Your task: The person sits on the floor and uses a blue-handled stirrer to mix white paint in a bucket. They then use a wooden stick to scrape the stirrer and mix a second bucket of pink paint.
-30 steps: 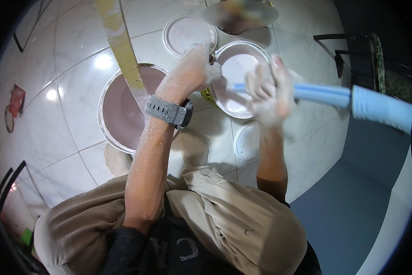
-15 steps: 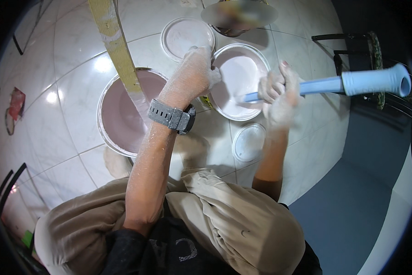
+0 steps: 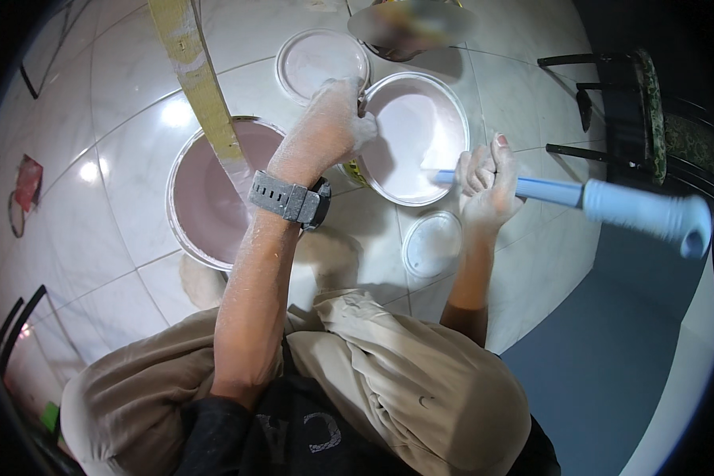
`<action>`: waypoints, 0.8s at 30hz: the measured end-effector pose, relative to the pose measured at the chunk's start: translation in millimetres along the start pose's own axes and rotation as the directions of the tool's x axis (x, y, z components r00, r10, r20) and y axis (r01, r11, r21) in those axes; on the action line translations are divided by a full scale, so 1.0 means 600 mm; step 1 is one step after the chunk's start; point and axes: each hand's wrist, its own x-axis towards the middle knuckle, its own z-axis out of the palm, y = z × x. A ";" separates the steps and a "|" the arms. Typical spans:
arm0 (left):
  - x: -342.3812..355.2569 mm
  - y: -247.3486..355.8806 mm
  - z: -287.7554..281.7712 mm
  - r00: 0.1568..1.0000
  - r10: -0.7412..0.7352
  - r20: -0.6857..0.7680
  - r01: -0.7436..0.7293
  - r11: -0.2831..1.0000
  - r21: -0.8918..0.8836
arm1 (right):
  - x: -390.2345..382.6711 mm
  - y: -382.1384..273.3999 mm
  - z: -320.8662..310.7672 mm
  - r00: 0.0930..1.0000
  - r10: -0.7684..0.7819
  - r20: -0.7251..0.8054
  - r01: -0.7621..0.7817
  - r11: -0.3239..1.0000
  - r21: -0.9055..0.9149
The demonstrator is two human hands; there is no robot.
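Note:
A white bucket (image 3: 400,151) holds pale, thick paint or paste. My left hand (image 3: 339,119), coated in white powder and with a watch (image 3: 292,201) on its wrist, is closed on the bucket's left rim. On the other side my right hand (image 3: 488,186), also whitened, is wrapped round the shaft of a light-blue tool (image 3: 642,213) with a thick, ribbed, hollow grip. The grip points out to the right. The tool's other end reaches over the bucket's right rim into the pale mix, and I cannot make out its tip.
At left stands a larger bucket (image 3: 180,194), pinkish inside, with a paint-smeared wooden slat (image 3: 202,87) leaning in it. Two round lids (image 3: 319,62) (image 3: 432,244) lie on the tiles. A blurred container (image 3: 408,28) sits beyond; a dark chair (image 3: 650,119) is at right.
The tool's ribbed grip has swung down towards me, so the shaft slants more. My right hand has turned with it. My left hand stays at the rim.

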 end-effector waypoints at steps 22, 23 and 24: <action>-0.004 0.017 -0.008 1.000 0.007 0.009 -0.007 1.000 0.028 | 0.031 -0.052 -0.017 1.000 -0.022 -0.017 0.027 0.896 0.444; -0.004 0.012 -0.006 1.000 0.007 0.001 -0.007 1.000 0.024 | 0.037 -0.057 -0.021 0.992 -0.126 0.022 0.101 0.880 0.465; -0.004 0.008 -0.006 1.000 0.007 -0.007 -0.007 1.000 0.019 | 0.044 -0.050 -0.022 0.983 -0.178 0.041 0.142 0.883 0.447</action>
